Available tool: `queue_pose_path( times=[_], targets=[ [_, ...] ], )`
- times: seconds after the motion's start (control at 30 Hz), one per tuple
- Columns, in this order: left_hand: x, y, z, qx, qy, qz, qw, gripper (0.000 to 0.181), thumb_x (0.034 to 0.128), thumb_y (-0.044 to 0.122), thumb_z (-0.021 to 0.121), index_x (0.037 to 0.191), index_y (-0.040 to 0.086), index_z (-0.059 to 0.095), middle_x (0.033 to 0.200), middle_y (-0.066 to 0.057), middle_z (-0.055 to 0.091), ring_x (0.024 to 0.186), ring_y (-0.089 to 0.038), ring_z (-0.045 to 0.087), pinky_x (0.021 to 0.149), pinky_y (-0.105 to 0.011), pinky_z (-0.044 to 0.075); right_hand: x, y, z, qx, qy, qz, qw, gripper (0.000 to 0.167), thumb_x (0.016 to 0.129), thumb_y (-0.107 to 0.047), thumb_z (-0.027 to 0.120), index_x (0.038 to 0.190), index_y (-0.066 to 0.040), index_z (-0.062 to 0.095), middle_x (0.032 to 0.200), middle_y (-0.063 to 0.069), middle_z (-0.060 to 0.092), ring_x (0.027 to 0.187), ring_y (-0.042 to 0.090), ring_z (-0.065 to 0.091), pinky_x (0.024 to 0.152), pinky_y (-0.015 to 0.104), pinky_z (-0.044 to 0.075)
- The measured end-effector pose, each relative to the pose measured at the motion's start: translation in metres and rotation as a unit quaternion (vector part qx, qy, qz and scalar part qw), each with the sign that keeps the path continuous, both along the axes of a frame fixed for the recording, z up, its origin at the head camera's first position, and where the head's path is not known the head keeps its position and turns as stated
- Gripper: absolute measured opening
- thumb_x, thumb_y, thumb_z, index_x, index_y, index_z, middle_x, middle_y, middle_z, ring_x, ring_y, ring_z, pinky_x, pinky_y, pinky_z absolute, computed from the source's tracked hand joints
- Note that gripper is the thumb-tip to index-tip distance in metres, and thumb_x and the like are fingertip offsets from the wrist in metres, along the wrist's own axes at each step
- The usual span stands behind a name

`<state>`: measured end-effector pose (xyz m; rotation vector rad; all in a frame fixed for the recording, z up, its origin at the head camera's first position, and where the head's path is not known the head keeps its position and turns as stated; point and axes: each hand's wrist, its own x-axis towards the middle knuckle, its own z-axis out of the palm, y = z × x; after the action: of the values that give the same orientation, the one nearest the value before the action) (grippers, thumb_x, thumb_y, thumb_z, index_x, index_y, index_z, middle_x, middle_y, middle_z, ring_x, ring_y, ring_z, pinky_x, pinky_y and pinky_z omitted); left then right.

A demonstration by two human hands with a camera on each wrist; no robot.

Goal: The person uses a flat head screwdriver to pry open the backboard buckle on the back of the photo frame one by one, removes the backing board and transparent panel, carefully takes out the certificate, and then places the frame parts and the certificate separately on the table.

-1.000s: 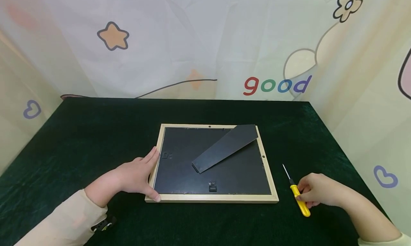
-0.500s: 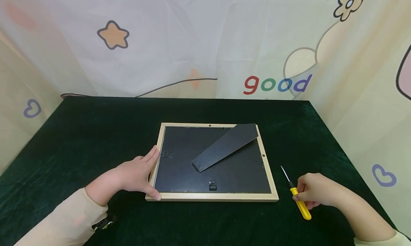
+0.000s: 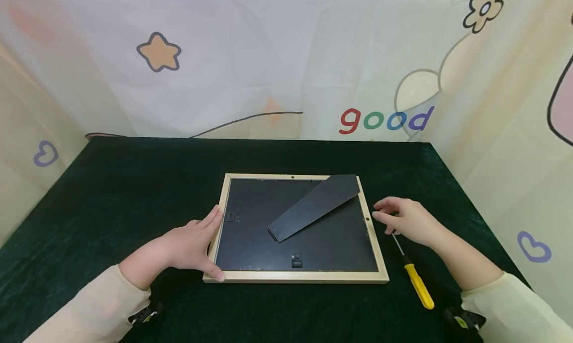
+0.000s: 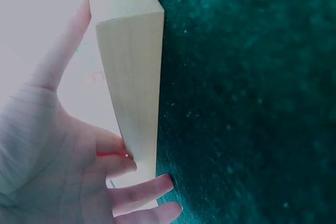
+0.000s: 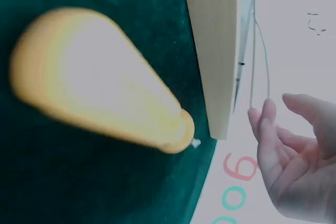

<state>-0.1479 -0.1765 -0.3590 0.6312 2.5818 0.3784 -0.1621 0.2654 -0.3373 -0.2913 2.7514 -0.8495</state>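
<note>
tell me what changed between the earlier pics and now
The right hand has let go of the yellow screwdriver and moved forward and leftward, beside the right edge of the picture frame. The screwdriver lies on the dark cloth, almost where it was. The left hand stays at the frame's left edge; the frame has not visibly moved.

Looks like a makeshift tabletop booth: walled at 12 o'clock by a cartoon-printed fabric backdrop (image 3: 250, 59), with multicoloured "good" lettering (image 3: 389, 120) at 2 o'clock, and spread with a dark green velvet tablecloth (image 3: 134, 184).
</note>
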Motion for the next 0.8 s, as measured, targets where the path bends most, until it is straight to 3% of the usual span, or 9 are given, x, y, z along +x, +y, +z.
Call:
queue_pose_path(
  times=[0.13, 0.3, 0.43, 0.53, 0.67, 0.8],
  targets=[
    [0.001, 0.001, 0.0, 0.005, 0.0, -0.003, 1.0, 0.134, 0.0548, 0.07, 0.073, 0.148, -0.002, 0.008, 0.154, -0.02, 0.003, 0.127, -0.044, 0.032, 0.09, -0.052, 0.042, -0.021, -0.009, -0.004, -0.055, -0.032, -0.021, 0.9977, 0.061, 0.096, -0.028, 0.053, 0.139, 0.008, 0.03, 0.131, 0.029, 0.046, 0.083, 0.024, 0.066, 0.073, 0.035, 0.054],
    [0.001, 0.002, 0.001, 0.007, 0.0, -0.004, 1.0, 0.134, 0.0555, 0.07, 0.072, 0.148, -0.002, 0.008, 0.154, -0.02, 0.003, 0.128, -0.043, 0.031, 0.092, -0.051, 0.042, -0.037, -0.022, -0.007, -0.16, -0.09, -0.051, 0.9816, 0.074, 0.097, -0.031, 0.049, 0.146, 0.006, 0.008, 0.141, 0.03, 0.031, 0.1, 0.028, 0.062, 0.084, 0.035, 0.05],
    [0.0, 0.003, 0.001, 0.004, 0.002, -0.009, 1.0, 0.134, 0.0557, 0.071, 0.071, 0.148, -0.002, 0.007, 0.154, -0.02, 0.002, 0.128, -0.043, 0.031, 0.092, -0.051, 0.042, -0.039, -0.03, -0.007, -0.277, -0.107, -0.083, 0.9512, 0.062, 0.1, -0.029, 0.044, 0.145, 0.004, 0.016, 0.126, 0.024, 0.044, 0.092, 0.017, 0.061, 0.082, 0.025, 0.05],
    [-0.001, 0.003, 0.0, 0.002, 0.005, -0.01, 0.9999, 0.135, 0.0551, 0.072, 0.071, 0.148, -0.003, 0.007, 0.154, -0.021, 0.002, 0.127, -0.044, 0.031, 0.092, -0.051, 0.042, -0.038, -0.039, -0.006, -0.342, -0.12, -0.09, 0.9275, 0.046, 0.1, -0.028, 0.042, 0.131, 0.006, 0.034, 0.107, 0.012, 0.057, 0.086, 0.011, 0.063, 0.081, 0.022, 0.05],
    [-0.001, 0.001, -0.002, 0.007, 0.007, -0.007, 0.9999, 0.135, 0.0548, 0.072, 0.071, 0.147, -0.003, 0.007, 0.154, -0.021, 0.002, 0.127, -0.044, 0.031, 0.094, -0.051, 0.041, -0.036, -0.052, -0.006, -0.376, -0.122, -0.095, 0.9136, 0.027, 0.101, -0.025, 0.042, 0.102, 0.002, 0.041, 0.089, 0.001, 0.065, 0.083, 0.009, 0.066, 0.079, 0.022, 0.05],
    [0.001, -0.002, -0.004, 0.014, 0.006, -0.001, 0.9999, 0.136, 0.0543, 0.072, 0.072, 0.147, -0.003, 0.007, 0.154, -0.021, 0.002, 0.127, -0.044, 0.031, 0.094, -0.052, 0.04, -0.035, -0.06, -0.008, -0.394, -0.112, -0.111, 0.9054, 0.023, 0.102, -0.022, 0.04, 0.095, -0.001, 0.042, 0.083, 0.0, 0.065, 0.08, 0.01, 0.067, 0.078, 0.021, 0.05]
  ],
)
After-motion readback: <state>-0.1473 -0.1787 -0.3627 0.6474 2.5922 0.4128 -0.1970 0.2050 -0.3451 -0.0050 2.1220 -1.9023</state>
